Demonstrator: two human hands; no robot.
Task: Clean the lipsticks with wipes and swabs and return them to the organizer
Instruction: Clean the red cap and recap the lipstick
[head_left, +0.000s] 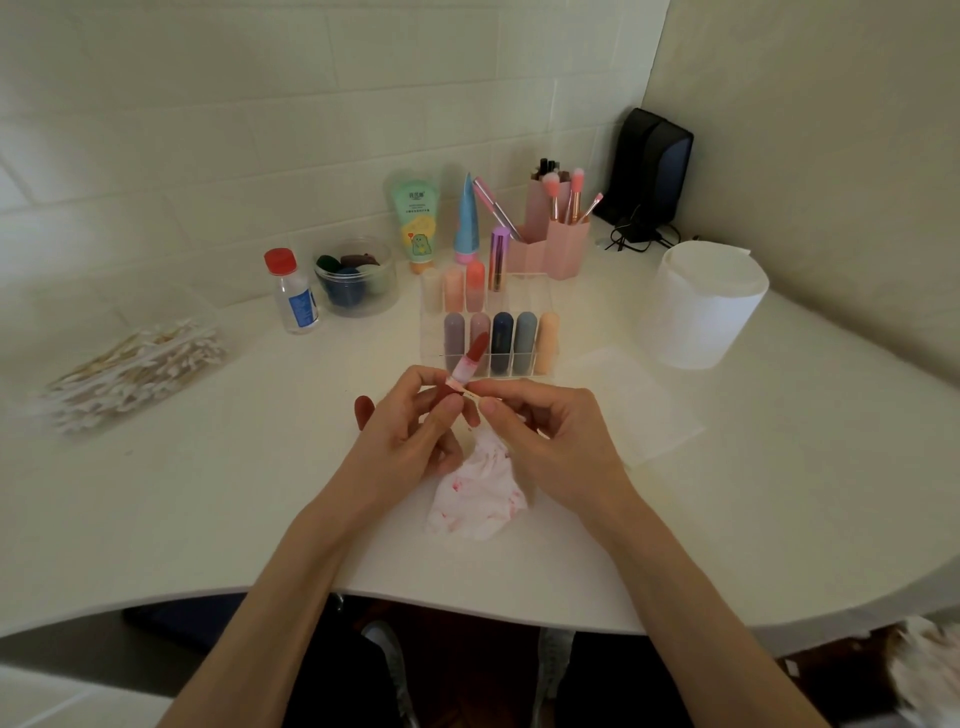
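We grip red lipstick (467, 361) low in left hand (415, 436), long axis tilted away toward organizer (530, 296); right hand (550, 436) pinches cotton swab (471, 396) crosswise, tip at lipstick's collar.

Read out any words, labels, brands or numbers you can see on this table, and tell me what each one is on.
Nothing here can be quoted reliably.
Green tube: a line of characters above a cartoon figure, too blurred to read.
Clear bottle with red cap: blue label, print too small to read.
No other item shows visible text.
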